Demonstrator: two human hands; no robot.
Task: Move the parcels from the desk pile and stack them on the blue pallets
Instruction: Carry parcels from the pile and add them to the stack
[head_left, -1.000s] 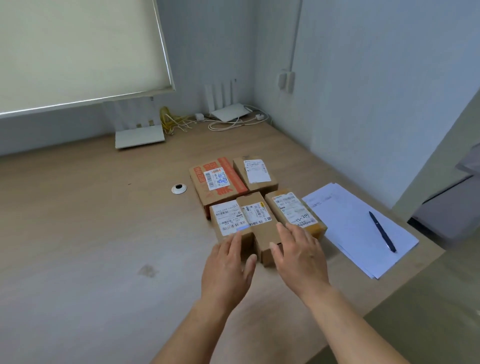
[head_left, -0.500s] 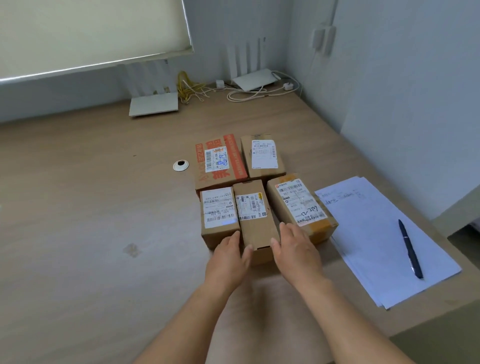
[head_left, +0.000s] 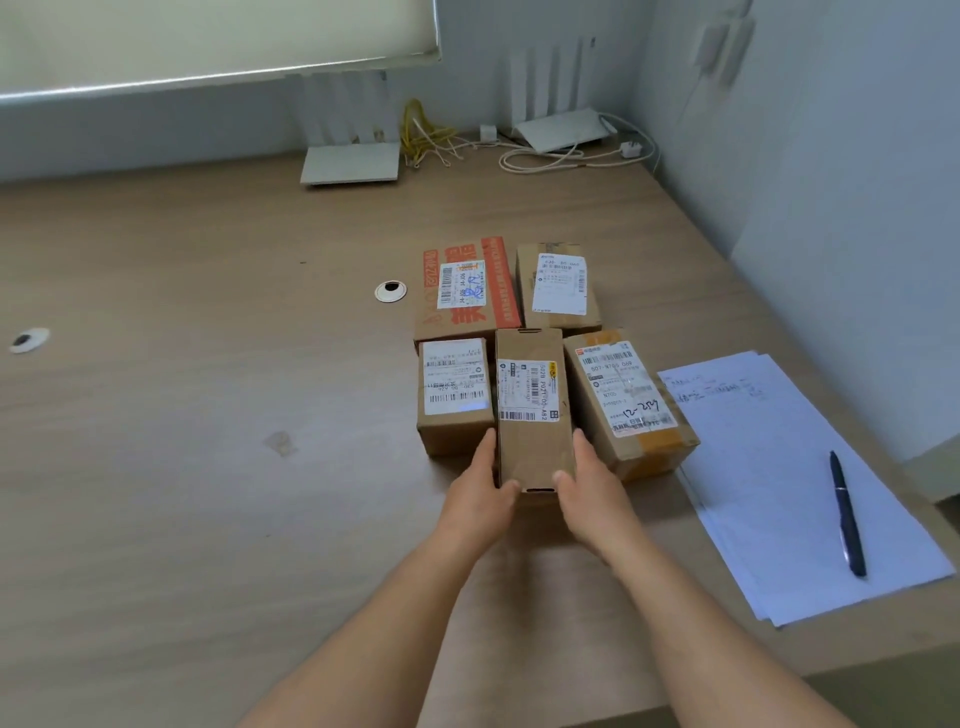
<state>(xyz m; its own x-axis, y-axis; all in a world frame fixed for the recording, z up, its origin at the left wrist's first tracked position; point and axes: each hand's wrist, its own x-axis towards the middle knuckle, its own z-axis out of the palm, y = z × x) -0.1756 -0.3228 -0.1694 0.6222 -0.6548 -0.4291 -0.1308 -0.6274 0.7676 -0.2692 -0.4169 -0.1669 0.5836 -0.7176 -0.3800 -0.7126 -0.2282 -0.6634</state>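
Middle parcel (head_left: 530, 400) sits front-centre in the tabletop (head_left: 208, 467) pile. Left hand (head_left: 480, 499) and right hand (head_left: 589, 496) grip its sides.

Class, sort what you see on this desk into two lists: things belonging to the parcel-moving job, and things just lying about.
Job: middle parcel, held by left hand and right hand; orange-printed parcel; back-right parcel; front-left parcel; yellow-taped parcel.

Lying about: paper sheets; pen; left router; right router; cables; grommet.
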